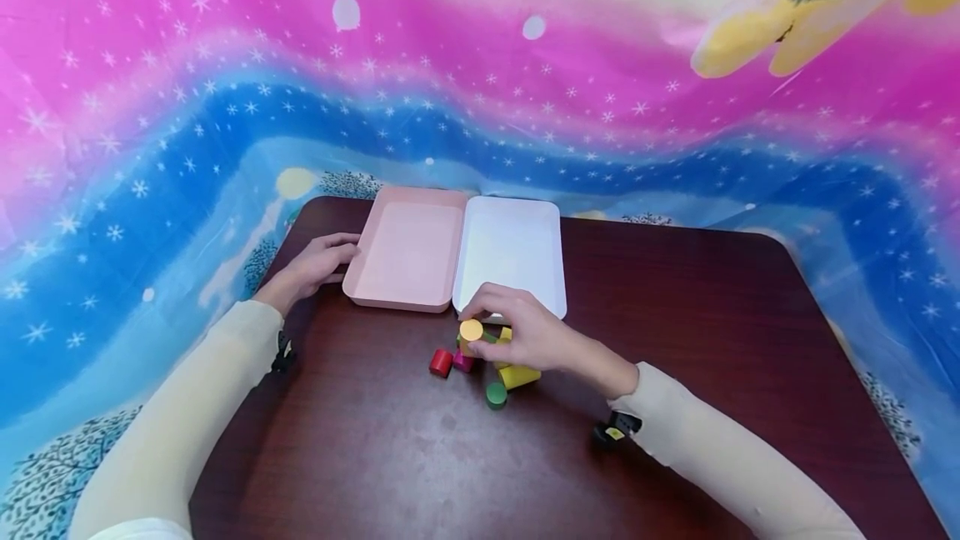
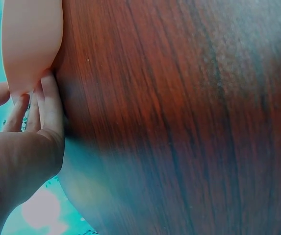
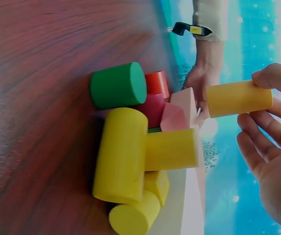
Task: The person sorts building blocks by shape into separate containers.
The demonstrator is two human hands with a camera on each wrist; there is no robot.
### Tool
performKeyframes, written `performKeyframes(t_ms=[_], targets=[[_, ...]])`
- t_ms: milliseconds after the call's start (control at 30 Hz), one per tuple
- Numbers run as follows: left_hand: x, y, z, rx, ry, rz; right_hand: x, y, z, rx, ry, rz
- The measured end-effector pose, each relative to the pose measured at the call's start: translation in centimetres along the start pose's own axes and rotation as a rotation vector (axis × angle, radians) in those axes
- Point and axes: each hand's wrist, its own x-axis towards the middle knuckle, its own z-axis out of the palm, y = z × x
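Note:
My right hand pinches an orange-yellow cylinder block between thumb and fingers, above a small heap of blocks. In that heap lie a green cylinder, a large yellow cylinder, a red block, a magenta block and more yellow pieces, partly hidden by the hand in the head view. At the left, my left hand touches the outer side of a pink tray with extended fingers. Beside it lies a white tray, its near edge partly covered by the right hand.
Both trays lie side by side at the far edge of the dark wooden table. A patterned pink and blue cloth hangs behind and around the table. The block heap is just in front of the trays.

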Motion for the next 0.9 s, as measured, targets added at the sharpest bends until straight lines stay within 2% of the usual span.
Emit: performKeyframes(t_ms=[300,567,900], targets=[[-0.2,-0.2,0.0,-0.005,-0.008,0.001,1.2,0.1,-0.5,-0.016,0.058,0.064],[-0.2,-0.1,0.3,-0.011,-0.004,0.006,1.9,0.5,-0.9,0.009,0.101,0.055],[-0.3,0.1,0.2,-0.011,-0.001,-0.004,2.7,0.8,-1.5,0.053,0.135,0.106]])
